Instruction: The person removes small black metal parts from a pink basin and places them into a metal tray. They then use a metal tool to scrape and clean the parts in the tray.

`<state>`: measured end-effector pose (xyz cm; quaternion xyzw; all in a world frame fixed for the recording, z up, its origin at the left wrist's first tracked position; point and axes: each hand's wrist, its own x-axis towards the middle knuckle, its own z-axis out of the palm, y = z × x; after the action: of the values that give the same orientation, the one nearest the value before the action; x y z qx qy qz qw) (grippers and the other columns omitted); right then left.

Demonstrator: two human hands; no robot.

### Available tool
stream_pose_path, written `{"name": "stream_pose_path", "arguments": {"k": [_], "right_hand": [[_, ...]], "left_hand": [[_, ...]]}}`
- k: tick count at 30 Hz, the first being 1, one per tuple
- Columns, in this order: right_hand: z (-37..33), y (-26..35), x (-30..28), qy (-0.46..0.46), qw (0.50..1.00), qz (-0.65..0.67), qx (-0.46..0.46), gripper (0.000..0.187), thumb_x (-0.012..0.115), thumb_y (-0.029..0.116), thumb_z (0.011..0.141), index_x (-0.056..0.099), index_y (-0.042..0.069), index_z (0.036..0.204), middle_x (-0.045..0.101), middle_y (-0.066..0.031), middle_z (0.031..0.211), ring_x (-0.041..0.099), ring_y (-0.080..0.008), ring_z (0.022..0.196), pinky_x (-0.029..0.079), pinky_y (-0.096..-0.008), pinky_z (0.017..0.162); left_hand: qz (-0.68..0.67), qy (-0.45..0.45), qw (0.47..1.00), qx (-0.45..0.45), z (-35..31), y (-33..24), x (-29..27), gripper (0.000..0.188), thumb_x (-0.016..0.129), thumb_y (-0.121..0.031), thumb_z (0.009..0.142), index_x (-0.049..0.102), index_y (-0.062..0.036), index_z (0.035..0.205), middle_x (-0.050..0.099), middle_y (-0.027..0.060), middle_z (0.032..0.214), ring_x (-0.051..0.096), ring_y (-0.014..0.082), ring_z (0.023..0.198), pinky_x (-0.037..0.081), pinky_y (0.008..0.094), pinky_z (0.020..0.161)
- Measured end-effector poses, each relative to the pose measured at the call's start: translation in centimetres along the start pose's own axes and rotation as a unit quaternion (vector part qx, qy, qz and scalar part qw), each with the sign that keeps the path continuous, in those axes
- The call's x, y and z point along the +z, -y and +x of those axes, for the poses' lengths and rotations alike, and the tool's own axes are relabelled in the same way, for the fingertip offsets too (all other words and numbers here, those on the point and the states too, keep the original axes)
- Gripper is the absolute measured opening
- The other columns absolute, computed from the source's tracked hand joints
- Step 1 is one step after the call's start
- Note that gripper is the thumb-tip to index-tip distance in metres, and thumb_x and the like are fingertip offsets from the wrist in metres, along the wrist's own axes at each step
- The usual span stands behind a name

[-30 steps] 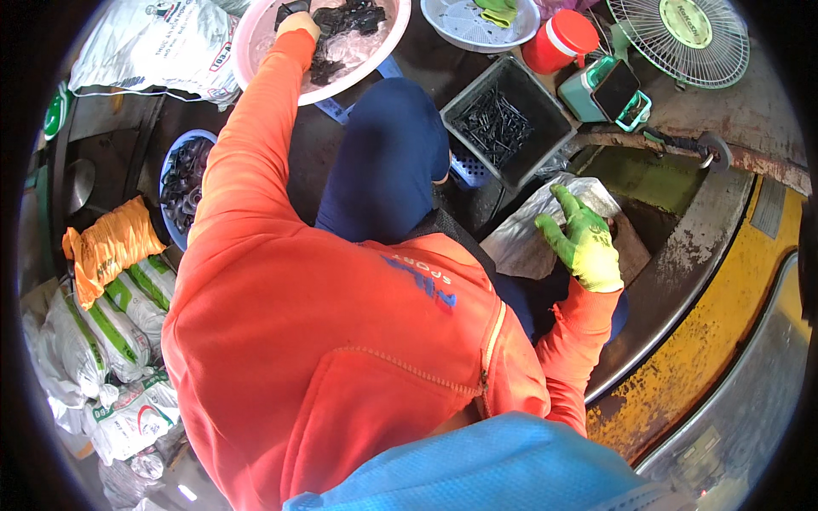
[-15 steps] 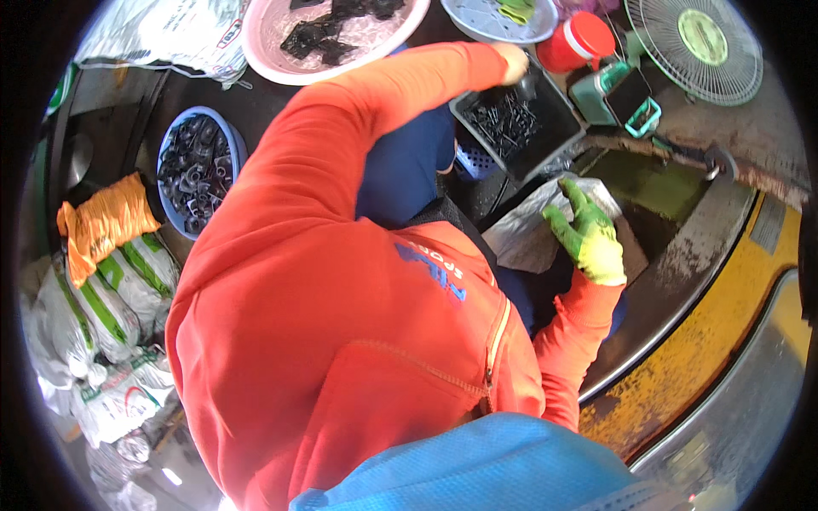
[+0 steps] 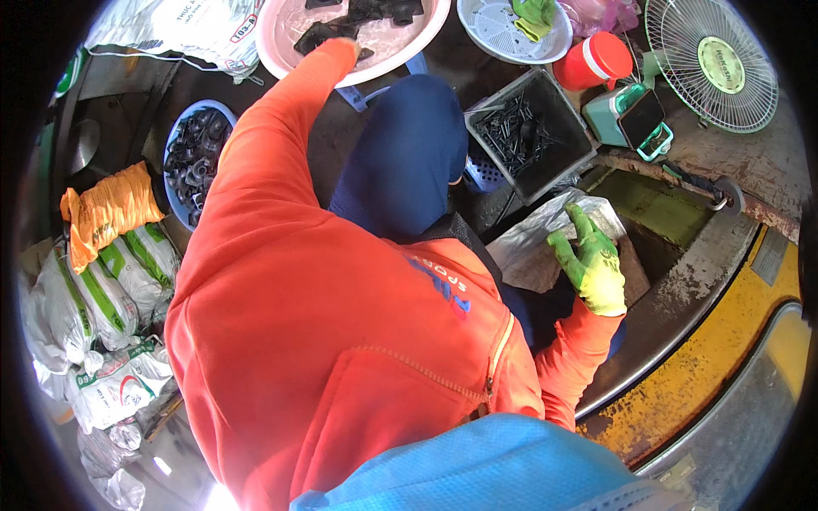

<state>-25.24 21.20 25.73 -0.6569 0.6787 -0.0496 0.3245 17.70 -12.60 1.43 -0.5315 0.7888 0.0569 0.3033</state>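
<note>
On the far left, white bags with green stripes (image 3: 111, 298) lie in a pile. An orange bag (image 3: 119, 209) rests on top of them. Above is a big white sack (image 3: 183, 30). Next comes a blue basket (image 3: 204, 104) full of dark parts (image 3: 194, 162).

Then there is a pink tub (image 3: 277, 55) at the top. The black pieces (image 3: 319, 36) are in it. One long piece lies on a slant, its low end to the left and its high end to the right. The piece beside it (image 3: 379, 10) lies mostly side to side. The left hand (image 3: 348, 49) is at the near side of the tub, close to the black pieces. It is small and blurred, so I cannot tell if it is holding one.

To the right is a pale blue strainer (image 3: 490, 34) with a green glove (image 3: 535, 19) in it. Below sits a grey bin (image 3: 561, 176). The thin black sticks (image 3: 511, 136) in it point many ways.

The right hand (image 3: 592, 264) wears a green and yellow glove. Its thumb and finger are spread wide, pointing up and to the left. It is over a grey sheet (image 3: 520, 255); I cannot tell if they touch.

Farther right are a red jug (image 3: 592, 61), a teal box (image 3: 607, 123) and a round fan (image 3: 720, 66).
</note>
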Motion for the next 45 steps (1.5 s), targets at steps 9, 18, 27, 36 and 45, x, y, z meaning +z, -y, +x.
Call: {"name": "stream_pose_path", "arguments": {"k": [9,18,27,36,45], "right_hand": [[0.9,-0.9,0.2,0.04,0.997,-0.037,0.055,0.057,0.062,0.032,0.084,0.048,0.0,0.129,0.059,-0.0233,0.116,0.061,-0.0339,0.098,0.046,-0.0385,0.086],[0.1,-0.9,0.3,0.012,0.999,-0.033,0.008,0.055,0.06,0.033,0.085,0.049,-0.001,0.126,0.058,-0.025,0.117,0.055,-0.0387,0.108,0.044,-0.0407,0.092],[-0.4,-0.7,0.2,-0.012,0.999,-0.029,-0.004,0.054,0.061,0.034,0.084,0.05,0.0,0.125,0.063,-0.0248,0.099,0.059,-0.0397,0.096,0.046,-0.043,0.083],[-0.6,-1.2,0.4,-0.022,1.0,-0.011,-0.004,0.053,0.061,0.034,0.084,0.051,0.003,0.125,0.061,-0.0245,0.108,0.058,-0.0392,0.101,0.045,-0.043,0.086],[0.0,-0.7,0.5,0.008,0.999,-0.009,0.045,0.056,0.061,0.036,0.085,0.05,0.001,0.128,0.06,-0.0243,0.111,0.061,-0.0353,0.093,0.046,-0.0403,0.084]], "left_hand": [[-0.15,-0.093,0.984,-0.007,3.2,3.9,-0.2,0.038,0.067,-0.028,0.078,0.065,-0.0117,0.112,0.065,0.0163,0.105,0.062,0.033,0.099,0.048,0.0414,0.087],[-0.403,-0.218,0.88,-0.128,2.1,11.0,-2.8,0.038,0.064,-0.034,0.08,0.066,-0.0074,0.107,0.067,0.0145,0.092,0.064,0.0309,0.085,0.049,0.0409,0.079],[-0.114,-0.282,0.936,-0.18,-0.1,5.8,-2.4,0.03,0.057,-0.031,0.085,0.065,-0.0109,0.105,0.063,0.0131,0.11,0.059,0.0329,0.103,0.047,0.042,0.089],[-0.275,-0.363,0.878,0.145,-3.8,-11.5,-13.6,0.022,0.058,-0.023,0.082,0.068,-0.0076,0.095,0.064,0.0172,0.089,0.062,0.0347,0.085,0.05,0.045,0.074],[-0.282,-0.149,0.894,0.316,-3.7,-22.7,-15.7,0.03,0.052,-0.025,0.085,0.068,-0.0073,0.103,0.066,0.0179,0.101,0.062,0.0343,0.096,0.047,0.043,0.087]]}}
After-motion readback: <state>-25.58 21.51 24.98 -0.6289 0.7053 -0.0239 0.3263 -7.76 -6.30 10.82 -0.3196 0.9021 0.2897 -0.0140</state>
